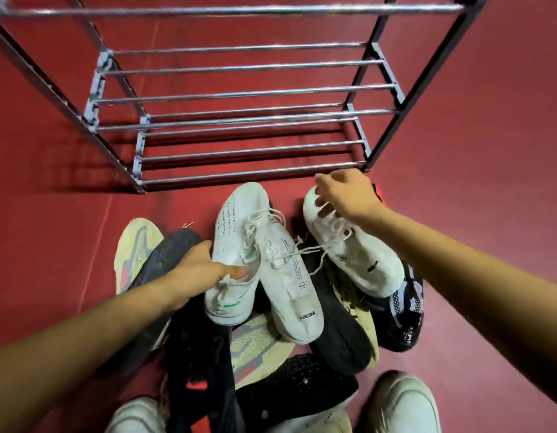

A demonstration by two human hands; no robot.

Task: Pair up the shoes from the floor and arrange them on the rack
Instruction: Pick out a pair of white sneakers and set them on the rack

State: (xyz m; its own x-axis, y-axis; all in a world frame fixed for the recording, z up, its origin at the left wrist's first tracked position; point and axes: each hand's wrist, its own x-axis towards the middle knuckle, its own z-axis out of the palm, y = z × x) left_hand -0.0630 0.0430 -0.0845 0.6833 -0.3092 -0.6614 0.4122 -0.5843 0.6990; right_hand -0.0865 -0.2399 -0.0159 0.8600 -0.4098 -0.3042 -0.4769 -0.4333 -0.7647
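A pile of mixed shoes lies on the red floor in front of a bare metal rack [239,95]. My left hand [196,270] grips a white sneaker with a green heel stripe [236,220] at its collar, thumb inside the opening. A second white sneaker with printed text [295,301] lies against it, and their laces tangle. My right hand [345,195] is on the toe end of a third white sneaker [364,260] at the right, with its fingers curled down over the upper.
Under the white sneakers lie several black shoes [333,332], a beige shoe with a red-marked sole [136,245] and a black-and-white knit shoe [405,314]. My own feet in white shoes [402,401] stand at the bottom edge. Red floor surrounds the rack.
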